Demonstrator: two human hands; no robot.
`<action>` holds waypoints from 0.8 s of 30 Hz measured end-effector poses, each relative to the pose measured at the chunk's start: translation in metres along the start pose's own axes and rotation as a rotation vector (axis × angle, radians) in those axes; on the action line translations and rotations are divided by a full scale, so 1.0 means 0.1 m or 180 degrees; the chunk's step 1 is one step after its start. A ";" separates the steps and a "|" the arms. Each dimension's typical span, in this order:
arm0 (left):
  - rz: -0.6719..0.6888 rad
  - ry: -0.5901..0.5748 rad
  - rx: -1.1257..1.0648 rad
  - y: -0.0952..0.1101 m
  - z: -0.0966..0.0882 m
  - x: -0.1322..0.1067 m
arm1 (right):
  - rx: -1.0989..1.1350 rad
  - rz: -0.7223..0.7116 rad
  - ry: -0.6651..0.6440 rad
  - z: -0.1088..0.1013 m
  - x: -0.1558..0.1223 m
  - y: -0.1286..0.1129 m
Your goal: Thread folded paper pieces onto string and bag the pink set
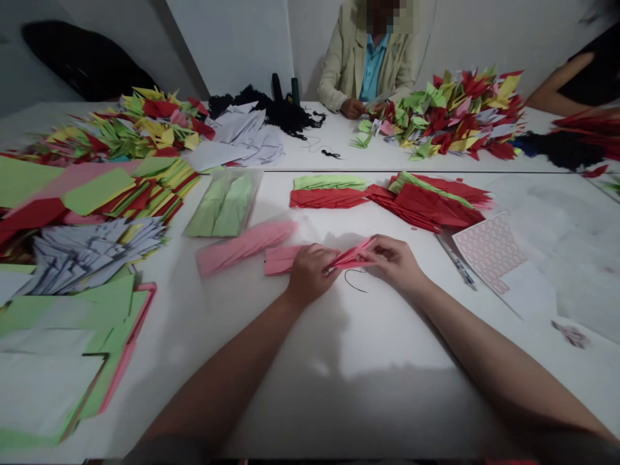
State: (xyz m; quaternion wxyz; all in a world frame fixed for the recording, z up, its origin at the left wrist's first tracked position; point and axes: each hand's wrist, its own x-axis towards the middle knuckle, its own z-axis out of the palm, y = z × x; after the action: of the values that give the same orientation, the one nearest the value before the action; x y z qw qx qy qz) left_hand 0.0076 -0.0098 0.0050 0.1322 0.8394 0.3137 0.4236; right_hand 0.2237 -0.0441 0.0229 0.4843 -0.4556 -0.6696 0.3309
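Between my two hands is a pink folded paper piece. My left hand is closed around its left end, and my right hand pinches its right end. Just below it a thin black string curls over the table. A stack of pink folded papers lies by my left hand, partly covered by it. Left of that, more pink folded papers rest in a clear plastic bag. Behind them is a clear bag of green folded papers.
Red folded papers and a green and red stack lie beyond my hands. A pen and a sticker sheet are to the right. Coloured paper sheets fill the left side. Across the table a person handles small paper pieces.
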 end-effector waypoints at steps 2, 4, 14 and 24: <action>0.0254 0.0128 0.0438 -0.01 0.00 -0.01 | -0.0257 -0.0337 -0.0030 -0.10 0.03 -0.06; 0.0354 0.0230 0.0669 0.00 0.00 -0.02 | -0.0523 -0.0732 -0.0065 -0.19 0.05 -0.13; 0.0612 0.0423 0.0886 0.06 0.01 -0.01 | -0.1335 -0.1516 -0.0401 -0.41 0.09 -0.34; 0.0955 0.0312 0.0678 0.09 0.03 -0.01 | -0.1984 -0.1746 -0.0603 -0.39 0.08 -0.41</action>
State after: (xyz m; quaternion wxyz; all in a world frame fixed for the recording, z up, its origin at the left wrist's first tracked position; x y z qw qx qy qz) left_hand 0.0133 -0.0172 0.0069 -0.0375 0.8644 0.2341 0.4434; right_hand 0.2480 -0.0517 0.0741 0.3298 -0.3528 -0.8756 0.0119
